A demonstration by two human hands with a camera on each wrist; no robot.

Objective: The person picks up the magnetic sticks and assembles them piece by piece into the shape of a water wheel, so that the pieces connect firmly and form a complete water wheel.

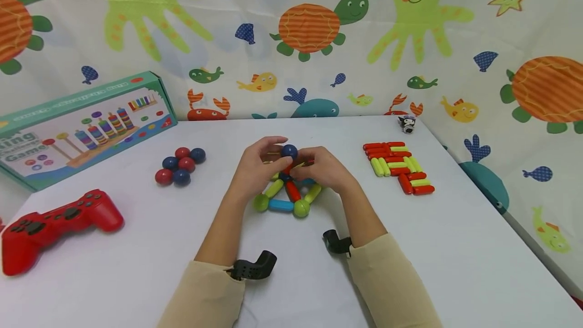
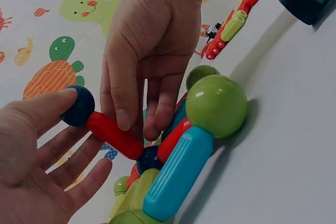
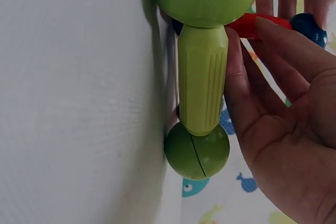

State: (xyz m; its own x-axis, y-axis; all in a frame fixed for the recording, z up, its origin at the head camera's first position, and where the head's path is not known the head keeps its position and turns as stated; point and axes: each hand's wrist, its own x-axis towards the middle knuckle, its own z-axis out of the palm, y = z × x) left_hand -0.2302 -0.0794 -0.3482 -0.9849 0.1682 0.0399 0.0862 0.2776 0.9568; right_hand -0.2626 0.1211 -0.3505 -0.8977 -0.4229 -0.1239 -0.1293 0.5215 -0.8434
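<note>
A magnetic stick-and-ball frame lies on the table, with green balls (image 1: 301, 208), a light-blue stick (image 1: 281, 205) and green and red sticks round a dark blue centre ball (image 2: 149, 160). From that centre a red stick (image 2: 114, 136) rises, topped by a dark blue ball (image 1: 289, 151). My left hand (image 1: 256, 168) holds the top ball, its thumb against it and the other fingers spread. My right hand (image 1: 329, 170) pinches the red stick between thumb and fingers, low down near the centre ball. Both hands hide the far side of the frame in the head view.
Red and dark blue balls (image 1: 181, 177) cluster to the left. Red and green sticks (image 1: 395, 158) lie grouped at right. A red game controller (image 1: 64, 229) and a toy box (image 1: 86, 128) stand at far left; a small figurine (image 1: 407, 124) is at the back.
</note>
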